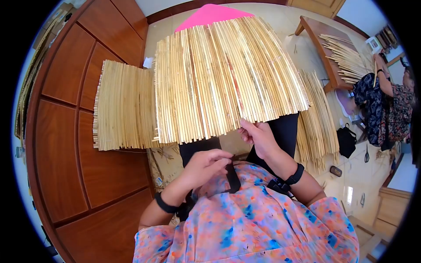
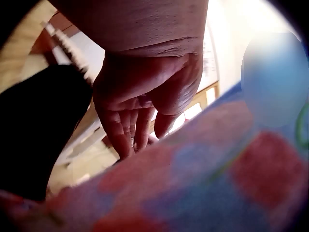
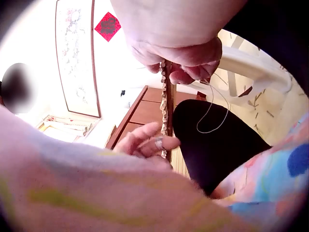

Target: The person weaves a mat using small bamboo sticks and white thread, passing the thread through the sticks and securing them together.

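A mat of pale reed stalks (image 1: 228,74), laid side by side, rests over the person's knees. At its near edge, the right hand (image 1: 262,138) pinches the stalk ends, thumb on top and the other fingers curled underneath. In the right wrist view, this hand (image 3: 178,58) grips the mat's edge (image 3: 165,92), and a thin thread (image 3: 205,132) hangs in a loop beside it. The left hand (image 1: 206,166) hovers over the lap, apart from the mat, its fingers loosely extended. The left wrist view shows its fingers hanging relaxed in front of the patterned shirt (image 2: 145,193).
Another reed mat (image 1: 125,105) leans by the wooden cabinet (image 1: 66,118) at left. More stalks (image 1: 318,118) lie on the floor at right, near a black bag (image 1: 346,140) and scissors (image 1: 367,154). Another person (image 1: 386,101) sits beside a low table (image 1: 313,39) bearing loose stalks.
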Demonstrator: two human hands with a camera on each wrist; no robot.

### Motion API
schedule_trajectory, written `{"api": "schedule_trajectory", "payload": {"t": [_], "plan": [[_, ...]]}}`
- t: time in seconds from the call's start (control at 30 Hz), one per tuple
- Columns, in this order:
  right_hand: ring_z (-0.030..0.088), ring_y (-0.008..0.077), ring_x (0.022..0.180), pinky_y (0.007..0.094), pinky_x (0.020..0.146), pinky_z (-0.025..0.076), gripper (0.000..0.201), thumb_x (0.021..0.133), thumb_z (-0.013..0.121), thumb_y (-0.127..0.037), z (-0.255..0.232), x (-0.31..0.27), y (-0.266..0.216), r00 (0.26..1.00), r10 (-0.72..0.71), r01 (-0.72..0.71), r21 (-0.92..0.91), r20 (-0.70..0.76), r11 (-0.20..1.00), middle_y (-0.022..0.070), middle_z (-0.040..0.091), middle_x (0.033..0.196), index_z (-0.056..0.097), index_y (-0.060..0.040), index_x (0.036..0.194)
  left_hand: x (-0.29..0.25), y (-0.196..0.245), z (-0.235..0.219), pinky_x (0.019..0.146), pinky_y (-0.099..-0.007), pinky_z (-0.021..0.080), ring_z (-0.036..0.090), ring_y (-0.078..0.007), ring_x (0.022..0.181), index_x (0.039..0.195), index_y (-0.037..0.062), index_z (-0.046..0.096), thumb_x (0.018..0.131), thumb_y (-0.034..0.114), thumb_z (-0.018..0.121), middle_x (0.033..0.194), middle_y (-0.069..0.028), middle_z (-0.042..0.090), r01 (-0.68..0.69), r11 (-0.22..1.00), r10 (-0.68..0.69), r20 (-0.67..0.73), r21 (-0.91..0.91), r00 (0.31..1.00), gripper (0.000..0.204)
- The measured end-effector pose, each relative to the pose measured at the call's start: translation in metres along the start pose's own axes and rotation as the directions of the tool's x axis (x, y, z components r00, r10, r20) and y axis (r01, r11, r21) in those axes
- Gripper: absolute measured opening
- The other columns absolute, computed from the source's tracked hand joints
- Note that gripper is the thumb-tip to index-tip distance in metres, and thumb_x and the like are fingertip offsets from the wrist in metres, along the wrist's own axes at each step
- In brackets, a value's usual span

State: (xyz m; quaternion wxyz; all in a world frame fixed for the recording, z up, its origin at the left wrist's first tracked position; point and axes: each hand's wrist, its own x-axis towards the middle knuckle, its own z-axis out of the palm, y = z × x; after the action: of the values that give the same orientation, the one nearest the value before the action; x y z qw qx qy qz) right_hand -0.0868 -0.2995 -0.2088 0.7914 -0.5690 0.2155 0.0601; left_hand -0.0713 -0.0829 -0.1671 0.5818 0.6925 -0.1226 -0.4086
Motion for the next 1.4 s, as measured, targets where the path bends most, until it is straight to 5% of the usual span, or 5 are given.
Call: {"api": "schedule_trajectory", "payload": {"t": [0.2,0.73,0.93,1.2,1.4], "plan": [[0.048,0.0067,0.054,0.0221,0.049,0.034,0.028,0.093,0.065,-0.030,0.001,-0.004,-0.003,0.999,-0.020,0.022,0.045,-0.035,0.999,0.0006,0.059,0.069,0.064,-0.0036,0.083,0.012,0.062,-0.016,0.078,-0.0324,0.053,0.066,-0.0245,0.087,0.110,0.0003,0.065,0.085,0.000,0.066,0.099,-0.0137,0.067,-0.386,0.525,0.709,-0.138,0.758,0.692,0.024],[0.038,0.0039,0.047,0.0214,0.044,0.024,0.027,0.093,0.063,-0.019,0.001,-0.001,0.007,0.995,-0.062,0.064,0.016,-0.072,0.998,-0.0019,0.051,0.060,0.062,-0.0015,0.073,0.101,0.036,0.009,0.066,-0.0363,0.051,0.060,-0.0281,0.078,0.089,0.0038,0.065,0.069,0.003,0.068,0.081,-0.0099,0.058,-0.579,0.140,0.866,0.183,0.803,0.464,0.020],[0.044,0.0072,0.050,0.0242,0.047,0.032,0.036,0.090,0.065,-0.025,-0.003,-0.002,0.010,0.994,0.078,-0.067,0.139,-0.075,0.988,-0.0009,0.052,0.056,0.062,-0.0018,0.063,0.056,0.084,0.006,0.066,-0.0280,0.048,0.062,-0.0201,0.078,0.089,0.0029,0.064,0.092,0.001,0.057,0.087,-0.0103,0.064,-0.568,0.339,0.932,-0.186,0.750,0.311,0.008],[0.043,0.0056,0.050,0.0232,0.046,0.031,0.036,0.091,0.065,-0.025,-0.007,-0.005,0.009,1.000,-0.029,0.027,0.109,0.013,0.994,-0.0010,0.053,0.058,0.060,-0.0031,0.064,0.084,0.066,-0.017,0.059,-0.0259,0.046,0.055,-0.0122,0.062,0.087,0.0009,0.062,0.094,0.009,0.059,0.073,-0.0048,0.060,-0.194,0.745,0.266,-0.017,0.638,0.964,0.011],[0.040,0.0030,0.051,0.0196,0.045,0.027,0.028,0.094,0.063,-0.021,-0.007,-0.005,0.009,0.999,-0.050,0.050,0.048,-0.014,0.998,-0.0011,0.054,0.062,0.061,-0.0048,0.071,0.103,0.072,-0.007,0.050,-0.0373,0.048,0.059,-0.0268,0.059,0.072,0.0065,0.055,0.083,0.013,0.067,0.063,-0.0086,0.051,-0.623,0.043,0.599,0.478,0.781,0.642,0.017]]}}
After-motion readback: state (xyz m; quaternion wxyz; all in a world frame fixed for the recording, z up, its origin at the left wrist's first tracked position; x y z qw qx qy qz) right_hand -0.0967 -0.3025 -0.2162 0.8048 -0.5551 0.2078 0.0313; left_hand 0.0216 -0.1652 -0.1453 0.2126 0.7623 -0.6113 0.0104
